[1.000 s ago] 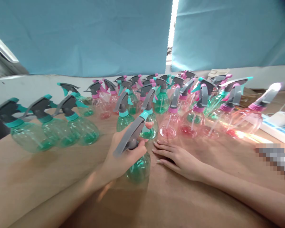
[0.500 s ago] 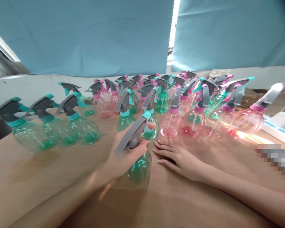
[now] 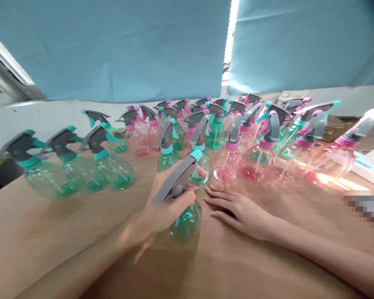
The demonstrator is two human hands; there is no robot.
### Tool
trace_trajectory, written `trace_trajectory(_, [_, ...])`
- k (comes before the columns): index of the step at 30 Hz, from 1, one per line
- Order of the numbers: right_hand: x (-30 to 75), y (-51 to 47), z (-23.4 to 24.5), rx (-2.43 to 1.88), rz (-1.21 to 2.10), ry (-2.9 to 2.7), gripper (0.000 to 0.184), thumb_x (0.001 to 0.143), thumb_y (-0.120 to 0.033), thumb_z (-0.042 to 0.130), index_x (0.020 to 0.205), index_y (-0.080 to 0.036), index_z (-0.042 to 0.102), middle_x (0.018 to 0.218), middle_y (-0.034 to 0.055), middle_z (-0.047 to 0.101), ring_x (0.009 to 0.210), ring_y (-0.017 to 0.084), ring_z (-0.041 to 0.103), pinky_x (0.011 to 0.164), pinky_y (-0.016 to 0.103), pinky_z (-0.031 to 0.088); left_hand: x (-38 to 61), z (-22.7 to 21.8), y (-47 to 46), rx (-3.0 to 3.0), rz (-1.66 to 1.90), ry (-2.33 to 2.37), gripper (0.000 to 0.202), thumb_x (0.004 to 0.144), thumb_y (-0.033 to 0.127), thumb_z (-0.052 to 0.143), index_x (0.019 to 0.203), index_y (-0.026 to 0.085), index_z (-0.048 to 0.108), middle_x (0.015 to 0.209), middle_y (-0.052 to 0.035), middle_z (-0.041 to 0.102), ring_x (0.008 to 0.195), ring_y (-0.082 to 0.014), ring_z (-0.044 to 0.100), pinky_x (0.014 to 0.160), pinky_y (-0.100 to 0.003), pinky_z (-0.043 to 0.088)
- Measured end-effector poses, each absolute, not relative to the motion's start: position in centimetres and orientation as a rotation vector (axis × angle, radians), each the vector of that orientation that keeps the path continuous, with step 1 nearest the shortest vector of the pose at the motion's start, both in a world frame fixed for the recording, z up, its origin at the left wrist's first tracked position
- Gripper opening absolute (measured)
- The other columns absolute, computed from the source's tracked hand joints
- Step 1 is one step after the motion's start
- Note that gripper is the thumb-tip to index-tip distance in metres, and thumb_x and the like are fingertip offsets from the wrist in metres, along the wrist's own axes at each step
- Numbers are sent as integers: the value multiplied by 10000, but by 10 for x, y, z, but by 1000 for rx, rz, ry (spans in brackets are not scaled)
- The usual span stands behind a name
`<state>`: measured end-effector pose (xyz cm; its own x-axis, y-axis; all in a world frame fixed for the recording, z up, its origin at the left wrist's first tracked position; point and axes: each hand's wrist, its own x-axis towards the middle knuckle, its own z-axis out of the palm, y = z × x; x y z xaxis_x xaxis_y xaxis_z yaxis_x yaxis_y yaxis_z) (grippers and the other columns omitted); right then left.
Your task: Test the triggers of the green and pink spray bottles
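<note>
My left hand [image 3: 166,205] is wrapped round the neck of a green spray bottle [image 3: 186,222] with a grey and teal spray head. That bottle stands on the wooden table, its nozzle pointing away from me. The fingers hide its collar and part of the trigger. To its right, my right hand [image 3: 238,209] lies flat on the table, fingers stretched out, holding nothing. Just beyond those fingertips stands a pink spray bottle [image 3: 226,164]. Right behind the held bottle are two more green spray bottles, one of them [image 3: 168,158] partly covered by my left hand.
Several green spray bottles [image 3: 118,172] line the left side. More pink and green ones crowd the back, with a pink bottle [image 3: 333,160] at the right end. A white power strip [image 3: 369,170] and a pixelated object [image 3: 366,205] lie at right. Blue sheets [image 3: 127,50] cover the wall behind.
The whole view has shifted slightly, so everything appears a little further right. My left hand keeps its hold on the green spray bottle, and my right hand stays flat on the table.
</note>
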<state>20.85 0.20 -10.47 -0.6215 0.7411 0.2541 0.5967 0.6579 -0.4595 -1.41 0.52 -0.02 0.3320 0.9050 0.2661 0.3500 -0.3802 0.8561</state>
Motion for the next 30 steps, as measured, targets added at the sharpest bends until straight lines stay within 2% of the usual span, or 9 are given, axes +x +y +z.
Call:
trace_trajectory(3, [208,2,-104,-1058,472,-2449,435,998,-411,431,1367,-213,548,1447,78,503,1365,264,424,1119,495,374,-17,-1,6,1870,942,1104,268,722,211,540,959,284,643,588,30,558,659,-211,595,558,-308,451])
trace_trajectory(6, [208,2,-102,-1055,471,-2459,434,1001,-412,423,1369,-216,544,1441,75,510,1363,255,428,1119,489,375,-19,-2,7,1853,952,1094,272,703,229,548,943,323,638,632,30,589,588,-204,550,567,-331,420])
trace_trajectory(9, [208,2,-102,-1054,460,-2471,438,1003,-416,414,1374,-220,539,1448,72,504,1366,250,423,1121,476,374,-20,0,6,1862,951,1090,240,697,217,548,895,329,625,589,45,530,539,-187,492,561,-324,369])
trace_trajectory(14, [208,1,-103,-1042,478,-2444,425,996,-398,440,1376,-234,537,1444,73,508,1360,260,432,1114,490,379,-19,3,4,1860,960,1080,143,719,168,528,814,259,584,553,64,363,509,-132,351,531,-287,270])
trace_trajectory(19, [208,1,-104,-1064,467,-2453,437,997,-411,432,1378,-224,538,1459,68,490,1368,257,419,1127,469,366,-19,2,6,1826,985,1054,121,668,189,545,750,272,579,516,58,376,511,-156,361,495,-279,263])
trace_trajectory(21, [208,2,-104,-1072,458,-2471,444,1000,-413,423,1380,-213,537,1465,67,483,1371,253,414,1133,455,361,-18,1,7,1837,1023,1034,192,660,182,544,781,309,625,519,60,395,486,-161,358,552,-305,362])
trace_trajectory(24, [209,2,-105,-1074,444,-2486,456,1001,-422,415,1382,-200,534,1468,69,479,1376,251,407,1136,451,359,-16,-2,9,1863,1045,991,364,663,182,563,938,386,683,523,64,444,444,-169,362,709,-374,465])
trace_trajectory(27, [209,2,-106,-1068,440,-2480,455,1001,-422,417,1379,-201,537,1463,71,485,1374,253,410,1136,455,358,-16,-6,9,1843,1034,1023,477,665,203,590,1081,424,665,596,48,545,426,-175,375,624,-376,463])
trace_trajectory(30, [209,3,-107,-1055,434,-2471,443,999,-417,424,1377,-216,540,1457,68,492,1367,258,421,1129,462,367,-15,-8,8,1826,1004,1049,519,682,240,591,1153,454,629,610,42,549,426,-186,383,519,-357,388])
